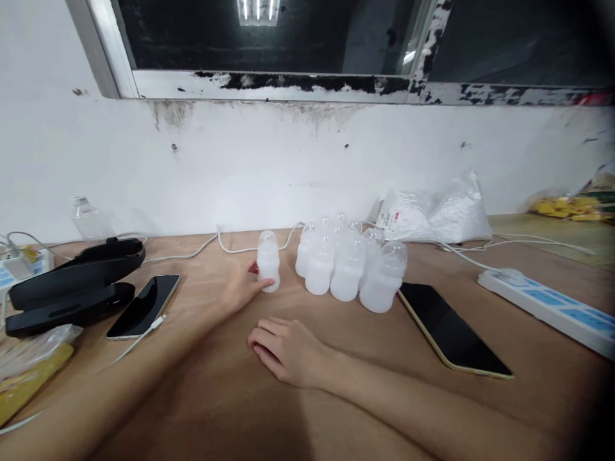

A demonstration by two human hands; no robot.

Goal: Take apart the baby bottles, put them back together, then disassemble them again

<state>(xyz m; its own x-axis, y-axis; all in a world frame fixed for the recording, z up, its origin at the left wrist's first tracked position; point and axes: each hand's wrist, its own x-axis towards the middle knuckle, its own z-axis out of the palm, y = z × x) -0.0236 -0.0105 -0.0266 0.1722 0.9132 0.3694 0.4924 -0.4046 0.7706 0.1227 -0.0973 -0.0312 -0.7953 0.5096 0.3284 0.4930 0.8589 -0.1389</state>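
Note:
My left hand (243,285) is closed around the lower part of a white baby bottle (268,259) with a clear dome cap. The bottle stands upright on the brown tabletop (216,397). My right hand (284,351) rests on the table in front of it, fingers curled in, and whether anything lies under them is hidden. To the right of the held bottle stands a close group of several matching baby bottles (346,269), all upright with clear caps. The ones at the back are partly hidden by those in front.
A phone (454,330) lies right of the bottles, beside a power strip (552,314). At left are another phone (144,306), a white cable (156,323), an open black case (72,285) and a clear plastic bottle (91,219). A white plastic bag (435,214) sits against the wall.

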